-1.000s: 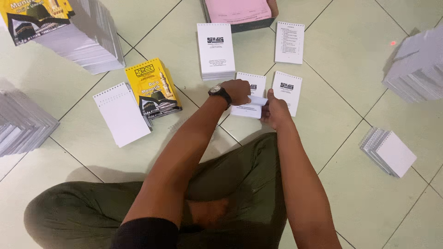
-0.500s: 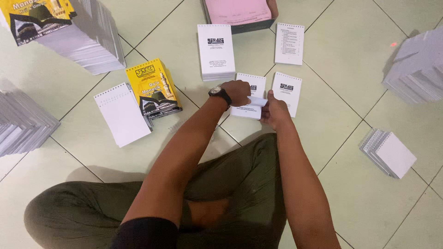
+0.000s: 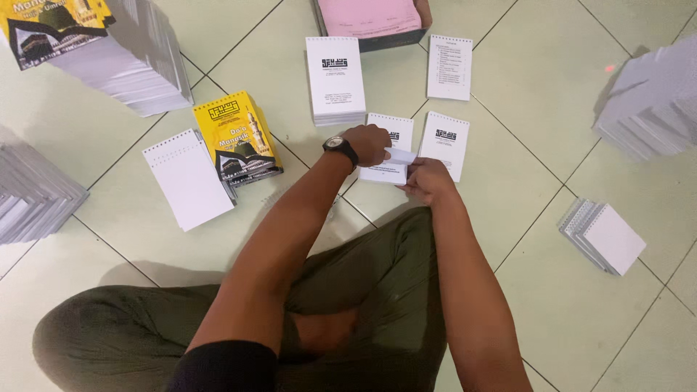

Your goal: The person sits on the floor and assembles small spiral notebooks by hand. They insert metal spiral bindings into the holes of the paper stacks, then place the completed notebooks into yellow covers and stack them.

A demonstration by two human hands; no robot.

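On the tiled floor (image 3: pixel 566 319), stacks ring the seated person; the white booklet (image 3: pixel 388 156) lies at twelve o'clock before the knees. Squaring the loose sheet to the punched edge would serve best, I judge. Left hand (image 3: pixel 368 144) presses curled on the booklet; right hand (image 3: pixel 428 179) pinches its page corner.

Pale green tiled floor (image 3: pixel 552 145) with dark grout lines, evenly lit.
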